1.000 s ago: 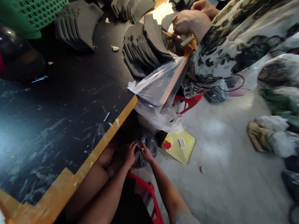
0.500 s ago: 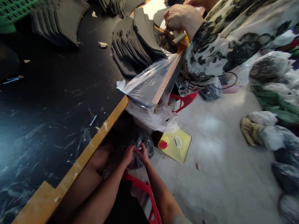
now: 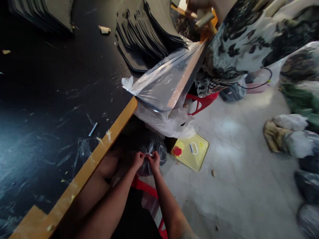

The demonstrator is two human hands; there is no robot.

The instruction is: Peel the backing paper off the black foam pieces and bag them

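Observation:
Low beside the table, a dark, filled plastic bag (image 3: 149, 142) stands near the floor. My left hand (image 3: 138, 159) pinches one side of its gathered, whitish top. Close against it, my right hand (image 3: 154, 160) has its fingers closed on the other side of the same gathered top. The fingertips of both hands nearly meet, and the exact shape of what lies between them is too small to tell.
A black table (image 3: 54, 101) with a wooden edge lies left, bearing stacked grey pieces (image 3: 144, 31). Clear plastic (image 3: 165, 78) hangs off its corner. A yellow can (image 3: 194, 153) stands on the floor. Another person's patterned sleeve (image 3: 235, 48) is ahead; bagged bundles (image 3: 312, 184) lie right.
The view has shifted, bringing the other person's sleeve closer. Both of my hands remain at the bag's top, the right one now a little more upright and nearer the left.

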